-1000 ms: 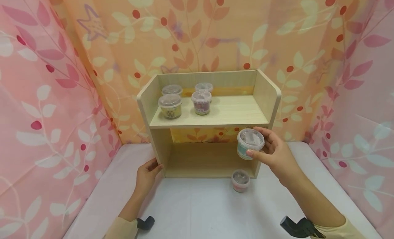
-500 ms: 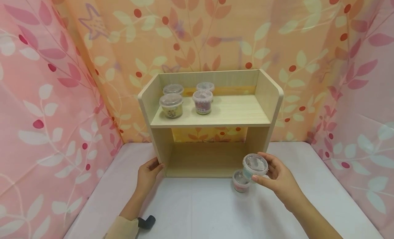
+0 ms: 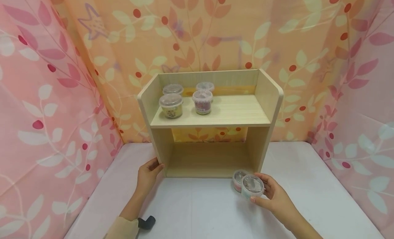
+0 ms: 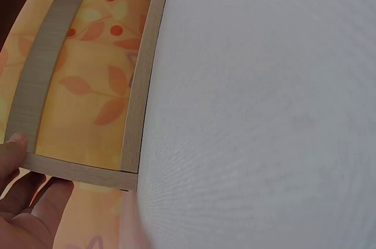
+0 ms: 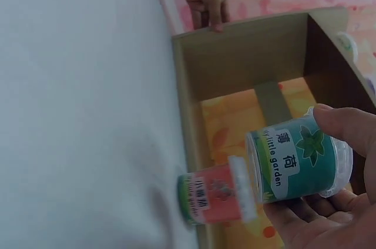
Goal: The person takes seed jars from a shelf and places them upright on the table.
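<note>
You've got the teal tub [image 5: 294, 158] pinched in your right hand [image 3: 274, 197] just beside the pink tub [image 5: 212, 195], left hand [image 3: 147, 175] gripping the shelf [image 3: 212, 125] on its left.

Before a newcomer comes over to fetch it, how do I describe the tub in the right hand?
Find the pale shelf, then the right hand near its lower right corner. There, the gripped tub has a teal label with green leaves; the neighbouring tub has a pink one.
</note>
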Tool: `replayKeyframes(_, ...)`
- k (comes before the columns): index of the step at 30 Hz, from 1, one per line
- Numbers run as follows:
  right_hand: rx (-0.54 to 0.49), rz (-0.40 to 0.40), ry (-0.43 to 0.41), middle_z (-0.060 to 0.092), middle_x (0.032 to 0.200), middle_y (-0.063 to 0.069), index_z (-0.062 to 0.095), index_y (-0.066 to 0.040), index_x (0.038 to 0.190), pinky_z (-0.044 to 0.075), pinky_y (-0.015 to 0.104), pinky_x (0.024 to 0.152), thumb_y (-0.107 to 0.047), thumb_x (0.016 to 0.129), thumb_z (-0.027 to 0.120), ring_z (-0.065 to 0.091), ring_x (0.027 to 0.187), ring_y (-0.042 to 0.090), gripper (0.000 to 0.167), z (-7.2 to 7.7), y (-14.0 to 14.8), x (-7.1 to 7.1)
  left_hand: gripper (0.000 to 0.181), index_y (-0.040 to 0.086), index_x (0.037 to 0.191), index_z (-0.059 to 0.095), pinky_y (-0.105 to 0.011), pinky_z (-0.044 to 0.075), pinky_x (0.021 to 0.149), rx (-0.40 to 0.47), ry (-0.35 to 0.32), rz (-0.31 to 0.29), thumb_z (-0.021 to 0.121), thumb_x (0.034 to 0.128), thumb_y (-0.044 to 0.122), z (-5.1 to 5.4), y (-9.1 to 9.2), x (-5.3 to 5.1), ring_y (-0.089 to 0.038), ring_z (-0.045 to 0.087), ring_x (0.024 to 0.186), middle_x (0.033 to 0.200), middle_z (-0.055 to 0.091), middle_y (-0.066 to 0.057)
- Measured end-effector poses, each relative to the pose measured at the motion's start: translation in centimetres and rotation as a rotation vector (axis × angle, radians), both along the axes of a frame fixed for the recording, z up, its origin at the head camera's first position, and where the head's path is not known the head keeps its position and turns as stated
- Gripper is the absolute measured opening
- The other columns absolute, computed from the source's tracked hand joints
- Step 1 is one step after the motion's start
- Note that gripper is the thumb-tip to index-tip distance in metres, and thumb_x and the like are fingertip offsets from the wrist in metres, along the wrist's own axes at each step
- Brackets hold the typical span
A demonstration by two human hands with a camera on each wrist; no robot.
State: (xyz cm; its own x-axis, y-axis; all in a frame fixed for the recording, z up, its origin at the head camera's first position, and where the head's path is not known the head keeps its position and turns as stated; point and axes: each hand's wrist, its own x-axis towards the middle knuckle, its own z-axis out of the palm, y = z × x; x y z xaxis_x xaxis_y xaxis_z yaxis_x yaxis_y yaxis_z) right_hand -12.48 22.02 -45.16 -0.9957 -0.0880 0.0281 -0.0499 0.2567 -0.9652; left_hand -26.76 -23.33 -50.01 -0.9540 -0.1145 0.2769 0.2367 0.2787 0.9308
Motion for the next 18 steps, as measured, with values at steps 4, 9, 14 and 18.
replayKeyframes(4,0.001,-0.005,-0.052,0.050,0.153,0.016,0.042,-0.007,0.148,0.044,0.012,0.098,-0.014,0.079,0.089,0.050,0.138,0.023,0.084,-1.3,-0.3,0.2,0.040,-0.006,0.127,0.068,-0.012,0.053,0.084,-0.007,0.006,0.004,0.078,0.0916,0.010,-0.2,-0.1,-0.1,-0.023,0.070,0.111,0.123,0.071,-0.024)
replayKeyframes(9,0.000,0.020,-0.068,0.050,0.149,0.020,0.041,-0.005,0.149,0.044,0.014,0.099,-0.011,0.078,0.088,0.051,0.137,0.034,0.085,-2.7,-0.6,0.4,0.038,-0.005,0.125,0.069,-0.013,0.054,0.084,0.005,0.010,0.006,0.078,0.0910,0.008,-0.3,-0.1,-0.2,-0.017,0.071,0.107,0.121,0.072,-0.023)
replayKeyframes(14,0.052,0.023,-0.083,0.047,0.152,0.019,0.041,-0.005,0.149,0.048,0.029,0.107,-0.015,0.079,0.089,0.052,0.137,0.038,0.086,-3.8,-0.7,0.4,0.040,-0.004,0.127,0.069,-0.015,0.055,0.084,-0.001,0.004,-0.004,0.079,0.0906,0.009,-0.6,-0.3,-0.4,-0.019,0.070,0.109,0.122,0.072,-0.021)
replayKeyframes(18,0.071,0.034,-0.100,0.047,0.151,0.019,0.040,-0.006,0.149,0.047,0.027,0.106,-0.017,0.079,0.089,0.050,0.138,0.041,0.087,-4.6,-0.6,0.4,0.042,-0.004,0.129,0.068,-0.016,0.055,0.085,0.000,0.003,-0.014,0.079,0.0905,0.009,-0.7,-0.4,-0.4,-0.021,0.070,0.110,0.123,0.072,-0.021)
